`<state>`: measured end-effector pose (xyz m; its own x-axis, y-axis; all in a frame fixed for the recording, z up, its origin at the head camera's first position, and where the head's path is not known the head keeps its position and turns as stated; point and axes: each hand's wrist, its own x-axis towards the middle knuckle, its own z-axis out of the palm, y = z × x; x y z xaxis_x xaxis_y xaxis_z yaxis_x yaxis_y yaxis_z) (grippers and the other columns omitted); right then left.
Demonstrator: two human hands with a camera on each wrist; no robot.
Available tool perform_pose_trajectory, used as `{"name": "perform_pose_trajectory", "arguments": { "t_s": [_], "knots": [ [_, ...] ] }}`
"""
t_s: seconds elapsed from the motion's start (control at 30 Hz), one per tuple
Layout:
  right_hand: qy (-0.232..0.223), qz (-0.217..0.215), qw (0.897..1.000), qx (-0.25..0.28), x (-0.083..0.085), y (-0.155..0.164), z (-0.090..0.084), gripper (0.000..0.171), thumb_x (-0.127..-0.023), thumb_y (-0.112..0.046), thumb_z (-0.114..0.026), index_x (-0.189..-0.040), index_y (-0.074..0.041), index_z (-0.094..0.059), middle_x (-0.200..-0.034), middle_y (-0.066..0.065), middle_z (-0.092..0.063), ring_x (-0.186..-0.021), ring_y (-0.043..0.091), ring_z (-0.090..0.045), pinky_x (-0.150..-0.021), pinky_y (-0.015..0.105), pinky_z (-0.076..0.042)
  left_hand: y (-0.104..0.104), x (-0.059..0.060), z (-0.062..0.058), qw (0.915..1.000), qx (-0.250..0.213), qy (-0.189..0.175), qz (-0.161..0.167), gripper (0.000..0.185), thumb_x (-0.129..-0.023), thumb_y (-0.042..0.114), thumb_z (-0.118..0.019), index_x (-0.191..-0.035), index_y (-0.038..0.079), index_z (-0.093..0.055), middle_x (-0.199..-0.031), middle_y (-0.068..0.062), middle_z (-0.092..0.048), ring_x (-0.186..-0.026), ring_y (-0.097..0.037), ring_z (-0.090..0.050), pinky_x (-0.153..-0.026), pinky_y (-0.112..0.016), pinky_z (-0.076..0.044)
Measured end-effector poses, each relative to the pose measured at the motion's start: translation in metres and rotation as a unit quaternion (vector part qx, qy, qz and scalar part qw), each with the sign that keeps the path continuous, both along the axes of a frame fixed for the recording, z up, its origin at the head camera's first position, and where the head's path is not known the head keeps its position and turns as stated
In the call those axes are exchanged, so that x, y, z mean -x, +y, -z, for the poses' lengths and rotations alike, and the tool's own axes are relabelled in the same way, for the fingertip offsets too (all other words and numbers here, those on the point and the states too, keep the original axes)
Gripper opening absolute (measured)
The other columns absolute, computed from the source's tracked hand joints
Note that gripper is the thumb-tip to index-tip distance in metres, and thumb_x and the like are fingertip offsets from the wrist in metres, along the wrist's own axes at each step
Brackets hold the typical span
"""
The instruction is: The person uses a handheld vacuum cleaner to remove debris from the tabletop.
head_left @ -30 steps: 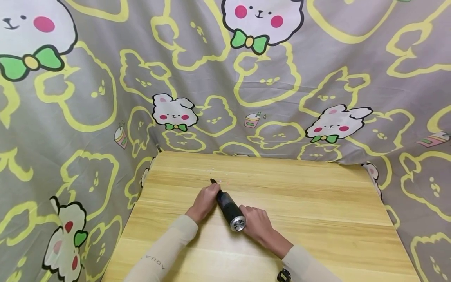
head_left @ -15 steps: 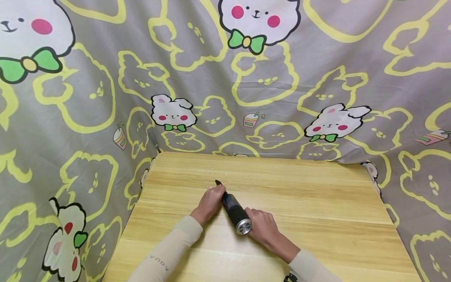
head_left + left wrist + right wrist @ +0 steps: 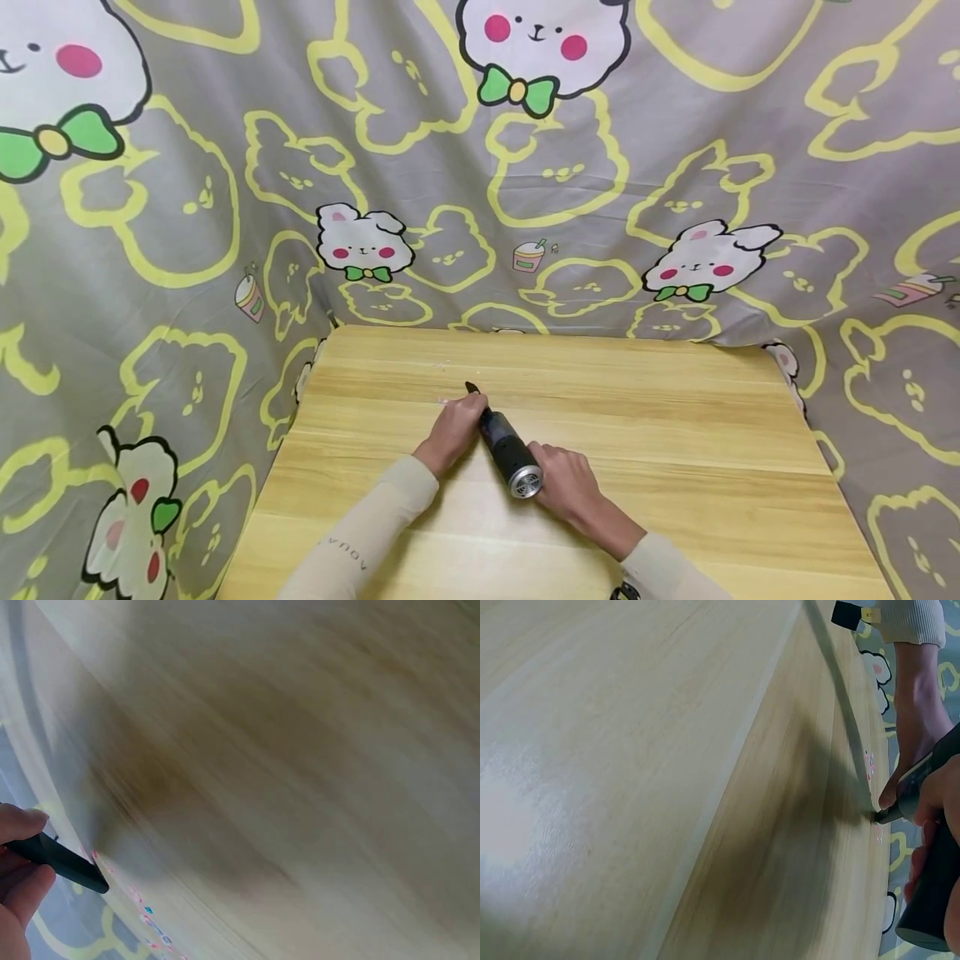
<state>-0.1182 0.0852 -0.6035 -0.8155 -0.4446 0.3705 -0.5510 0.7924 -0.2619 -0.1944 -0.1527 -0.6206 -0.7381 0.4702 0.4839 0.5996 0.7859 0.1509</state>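
Observation:
A black handheld vacuum cleaner with a silver vented end slants over the wooden table. My left hand pinches its narrow nozzle between thumb and fingers, close to the tip. Around the handle curl the fingers of my right hand, partly hidden behind the vacuum's body in the head view. The nozzle's tip is right at the tabletop, beside small pink, white and blue scraps. More scraps show near the tip in the right wrist view.
The wooden table runs back to a grey curtain with yellow outlines and rabbit faces, which also hangs at both sides. A few pale specks lie farther back on the tabletop. A dark watch is by the right cuff.
Both hands and the vacuum cleaner have shifted a little to the right. Pink and white scraps now show to the left of the nozzle, by the left hand.

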Motion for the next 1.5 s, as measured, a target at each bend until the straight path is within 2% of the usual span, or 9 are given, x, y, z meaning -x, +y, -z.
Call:
{"name": "perform_pose_trajectory", "arguments": {
  "t_s": [0.4,0.73,1.03,1.37,1.5],
  "knots": [
    [0.011,-0.007,1.0,0.01,-0.005,0.014,0.003,0.035,-0.066,-0.013,-0.085,-0.092,-0.015,-0.062,-0.067,-0.004,-0.066,-0.054,0.01,-0.057,-0.046,0.019,-0.04,0.012,-0.005,0.001,0.9999,0.007,0.004,0.007,0.019,-0.086,-0.012,-0.066,-0.093,0.005,-0.061,-0.087,-0.008,-0.071,-0.075,-0.022,-0.075,-0.065,-0.03,-0.066],
    [0.02,-0.013,1.0,0.01,-0.001,0.022,0.006,0.037,-0.065,-0.014,-0.087,-0.095,-0.014,-0.064,-0.069,-0.001,-0.068,-0.055,0.013,-0.061,-0.046,0.02,-0.044,0.02,-0.005,-0.001,0.9992,0.036,0.017,-0.008,0.02,-0.085,-0.011,-0.068,-0.094,0.005,-0.061,-0.085,-0.007,-0.069,-0.071,-0.02,-0.073,-0.063,-0.029,-0.065],
    [0.03,-0.022,0.999,0.005,0.013,0.027,0.008,0.035,-0.068,-0.016,-0.087,-0.094,-0.014,-0.064,-0.068,-0.003,-0.067,-0.054,0.011,-0.06,-0.046,0.018,-0.045,0.024,0.004,-0.001,0.9979,0.058,0.019,-0.024,0.016,-0.089,-0.01,-0.067,-0.096,0.004,-0.061,-0.084,-0.01,-0.068,-0.071,-0.022,-0.074,-0.061,-0.029,-0.065],
    [0.027,-0.035,0.999,0.004,0.029,0.028,0.007,0.035,-0.069,-0.018,-0.087,-0.095,-0.016,-0.064,-0.068,-0.004,-0.067,-0.054,0.011,-0.06,-0.045,0.018,-0.043,0.024,0.016,-0.003,0.9971,0.065,-0.013,-0.038,0.017,-0.09,-0.012,-0.065,-0.1,0.001,-0.063,-0.09,-0.015,-0.073,-0.075,-0.026,-0.076,-0.063,-0.032,-0.067],
    [0.028,-0.04,0.999,0.003,0.035,0.027,0.007,0.034,-0.069,-0.018,-0.087,-0.094,-0.015,-0.063,-0.067,-0.004,-0.066,-0.053,0.011,-0.059,-0.045,0.018,-0.043,0.022,0.021,-0.001,0.9974,0.059,-0.012,-0.04,0.018,-0.088,-0.012,-0.067,-0.099,0.001,-0.063,-0.09,-0.015,-0.074,-0.074,-0.027,-0.076,-0.063,-0.033,-0.067]
  ]
}}
